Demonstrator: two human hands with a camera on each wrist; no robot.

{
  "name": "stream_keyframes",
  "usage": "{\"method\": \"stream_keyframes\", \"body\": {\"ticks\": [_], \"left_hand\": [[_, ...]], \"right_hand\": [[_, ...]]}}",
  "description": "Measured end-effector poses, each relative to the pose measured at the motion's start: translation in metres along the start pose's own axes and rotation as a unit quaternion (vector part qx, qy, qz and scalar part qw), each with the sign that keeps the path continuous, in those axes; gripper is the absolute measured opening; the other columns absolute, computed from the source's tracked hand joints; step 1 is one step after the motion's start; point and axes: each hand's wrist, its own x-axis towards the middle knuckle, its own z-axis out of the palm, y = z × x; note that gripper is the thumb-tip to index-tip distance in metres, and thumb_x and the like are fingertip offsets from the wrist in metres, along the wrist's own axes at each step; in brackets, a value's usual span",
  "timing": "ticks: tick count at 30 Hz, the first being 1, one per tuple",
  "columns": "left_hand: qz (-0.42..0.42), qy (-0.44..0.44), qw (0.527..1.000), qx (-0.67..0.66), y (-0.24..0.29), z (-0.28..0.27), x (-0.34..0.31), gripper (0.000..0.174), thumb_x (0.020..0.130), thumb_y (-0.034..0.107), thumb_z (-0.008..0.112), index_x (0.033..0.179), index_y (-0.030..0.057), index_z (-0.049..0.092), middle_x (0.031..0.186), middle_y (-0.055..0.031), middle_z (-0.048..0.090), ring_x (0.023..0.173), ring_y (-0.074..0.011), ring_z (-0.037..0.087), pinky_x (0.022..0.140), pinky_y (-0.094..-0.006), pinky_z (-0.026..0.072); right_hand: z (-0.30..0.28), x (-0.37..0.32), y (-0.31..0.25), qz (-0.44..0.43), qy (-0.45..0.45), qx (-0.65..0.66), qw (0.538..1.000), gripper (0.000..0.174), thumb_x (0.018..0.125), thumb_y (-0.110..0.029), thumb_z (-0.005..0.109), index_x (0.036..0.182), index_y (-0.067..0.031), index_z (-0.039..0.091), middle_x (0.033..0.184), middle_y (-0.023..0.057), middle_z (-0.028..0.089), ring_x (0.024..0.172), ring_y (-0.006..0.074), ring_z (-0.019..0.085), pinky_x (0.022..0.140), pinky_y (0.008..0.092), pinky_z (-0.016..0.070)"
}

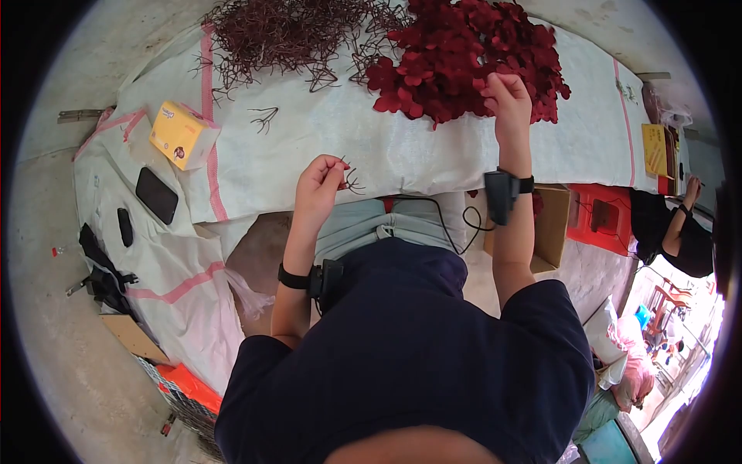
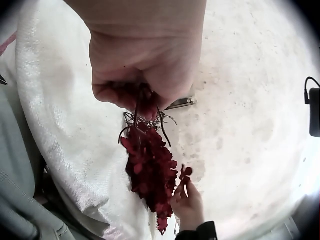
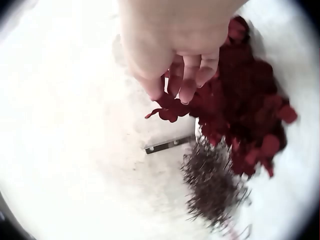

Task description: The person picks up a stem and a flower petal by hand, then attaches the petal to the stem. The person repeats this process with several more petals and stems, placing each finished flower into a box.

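Note:
My left hand [image 1: 318,185] holds a thin, dark, branched artificial stem [image 1: 353,184] near the front edge of the covered table. In the left wrist view its prongs poke down below the curled fingers [image 2: 117,95]. My right hand [image 1: 510,100] is raised over the near side of a heap of dark red fabric flowers [image 1: 464,66]. Between thumb and fingertips it pinches a red flower piece [image 3: 171,111], which overlaps the heap in the right wrist view. To the left of the flowers lies a tangled pile of bare brown stems [image 1: 270,42].
A single stem [image 1: 265,119] lies apart on the white woven sheet [image 1: 294,147]. At left are a yellow tissue pack [image 1: 178,135] and a black phone [image 1: 157,195]. A cardboard box [image 1: 553,228] and red stool [image 1: 601,220] stand below right; another person's arm [image 1: 680,224] shows beyond.

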Motion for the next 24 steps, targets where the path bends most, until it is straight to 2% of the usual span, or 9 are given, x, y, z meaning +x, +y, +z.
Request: {"method": "stream_keyframes", "body": {"ticks": [5,8,9,12,13,16,20,22,24], "left_hand": [[0.01,0.009,1.0,0.002,0.0,0.002,0.002,0.01,0.083,0.008,0.044,0.081,0.0006,0.051,0.071,-0.0004,0.052,0.062,-0.0057,0.046,0.059,-0.0193,0.0396],[0.022,0.024,0.999,0.003,-0.001,0.004,0.002,0.01,0.083,0.008,0.044,0.081,0.0,0.05,0.071,-0.0004,0.052,0.062,-0.006,0.046,0.059,-0.0194,0.0398],[0.03,0.028,0.999,0.005,-0.001,0.004,0.003,0.01,0.083,0.008,0.044,0.081,0.0,0.051,0.071,-0.0004,0.053,0.063,-0.0061,0.046,0.06,-0.0194,0.0396],[0.029,0.029,0.999,0.019,0.0,0.007,0.005,0.012,0.083,0.009,0.044,0.08,-0.0001,0.051,0.072,-0.0004,0.053,0.064,-0.0061,0.046,0.06,-0.0192,0.039],[0.026,0.026,0.999,0.03,0.002,0.007,0.006,0.012,0.083,0.009,0.044,0.079,-0.0001,0.051,0.072,-0.0005,0.053,0.064,-0.006,0.046,0.06,-0.0191,0.0387],[0.017,0.036,0.999,0.032,0.008,0.012,0.008,0.014,0.083,0.01,0.045,0.078,-0.0001,0.052,0.072,0.0,0.053,0.065,-0.0056,0.045,0.059,-0.0187,0.0378],[0.013,0.037,0.999,0.01,0.023,0.015,0.003,0.015,0.083,0.013,0.046,0.076,0.0015,0.053,0.068,0.0026,0.05,0.061,-0.0036,0.041,0.056,-0.0175,0.034],[0.011,0.003,1.0,-0.004,0.028,0.015,0.0,0.014,0.083,0.014,0.046,0.077,0.0047,0.054,0.064,0.0058,0.046,0.056,-0.0012,0.036,0.051,-0.0159,0.0283],[-0.001,-0.005,1.0,0.004,0.026,0.012,0.0,0.014,0.082,0.014,0.047,0.075,0.0035,0.054,0.064,0.0056,0.047,0.057,-0.0014,0.037,0.051,-0.0163,0.0293]], "right_hand": [[-0.003,0.006,0.009,-0.085,0.018,-0.15,0.985,0.008,0.076,-0.01,0.057,0.079,-0.0045,0.052,0.069,0.0003,0.055,0.057,0.0063,0.052,0.049,0.0165,0.039],[0.006,-0.007,0.002,0.031,-0.026,-0.029,0.999,0.011,0.077,-0.008,0.054,0.086,-0.0036,0.049,0.07,0.0014,0.055,0.057,0.0072,0.052,0.048,0.0178,0.0395],[0.013,-0.014,0.0,0.035,-0.026,-0.028,0.999,0.011,0.077,-0.008,0.054,0.086,-0.0036,0.049,0.07,0.0014,0.055,0.057,0.0072,0.052,0.048,0.0178,0.0395],[0.043,-0.04,-0.004,0.07,-0.142,-0.01,0.987,0.015,0.077,-0.005,0.053,0.091,-0.0038,0.045,0.07,0.0016,0.054,0.055,0.0076,0.052,0.047,0.0187,0.0398],[0.05,-0.047,-0.001,0.075,-0.144,-0.009,0.987,0.015,0.077,-0.005,0.053,0.091,-0.0038,0.045,0.07,0.0016,0.054,0.055,0.0076,0.052,0.047,0.0187,0.0398],[0.072,-0.067,0.007,0.131,-0.305,-0.002,0.943,0.018,0.077,-0.003,0.052,0.093,-0.0049,0.043,0.072,0.0012,0.054,0.059,0.0075,0.053,0.047,0.0182,0.0393],[0.089,-0.081,0.019,0.099,-0.383,-0.06,0.917,0.015,0.078,-0.004,0.051,0.091,-0.0057,0.043,0.076,0.0007,0.054,0.064,0.0065,0.053,0.047,0.0173,0.0376],[0.092,-0.085,0.019,0.097,-0.381,-0.071,0.917,0.017,0.077,-0.003,0.051,0.092,-0.0055,0.044,0.078,0.0009,0.054,0.067,0.0078,0.053,0.049,0.0179,0.0384],[0.092,-0.086,0.016,0.085,-0.368,-0.098,0.921,0.021,0.075,-0.003,0.053,0.094,-0.0052,0.046,0.081,0.0013,0.055,0.074,0.0105,0.053,0.053,0.0192,0.04]]}}
